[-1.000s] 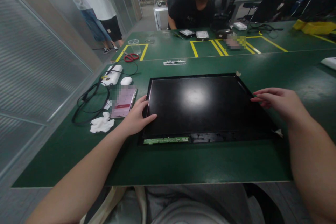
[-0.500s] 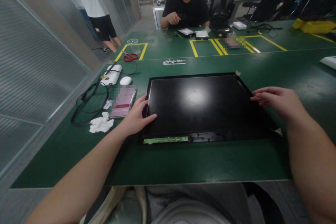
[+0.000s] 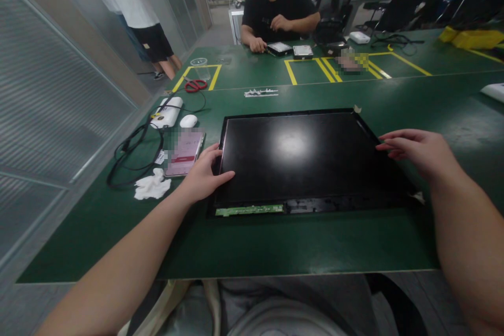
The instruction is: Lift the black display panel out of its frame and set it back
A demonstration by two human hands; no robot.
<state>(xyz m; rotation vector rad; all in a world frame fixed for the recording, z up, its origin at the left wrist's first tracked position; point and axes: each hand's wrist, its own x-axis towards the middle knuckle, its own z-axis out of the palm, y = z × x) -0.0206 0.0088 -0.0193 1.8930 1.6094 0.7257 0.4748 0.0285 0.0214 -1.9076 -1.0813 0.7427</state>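
A black LCD screen panel [image 3: 315, 163] lies flat on the green table, a bright glare spot on its surface. Along its near edge runs a thin green circuit board [image 3: 250, 210]. My left hand [image 3: 205, 173] grips the panel's left edge, thumb on top and fingers along the side. At the opposite edge, my right hand [image 3: 415, 149] is closed with its fingertips against the frame; what lies under them is partly hidden. Small pale tabs stick out at the far right corner [image 3: 357, 108] and the near right corner [image 3: 418, 198].
To the left lie a phone [image 3: 185, 153], crumpled tissue [image 3: 153, 185], black cable [image 3: 114, 160], a white mouse-like object [image 3: 188, 121] and red-handled scissors [image 3: 196, 85]. White strips [image 3: 261, 93] lie beyond the panel. A person in black [image 3: 277, 10] sits opposite, near hard drives [image 3: 303, 51].
My hands and the panel have barely moved. The person opposite has turned and lowered one hand to the table, with the other now raised at the chest.
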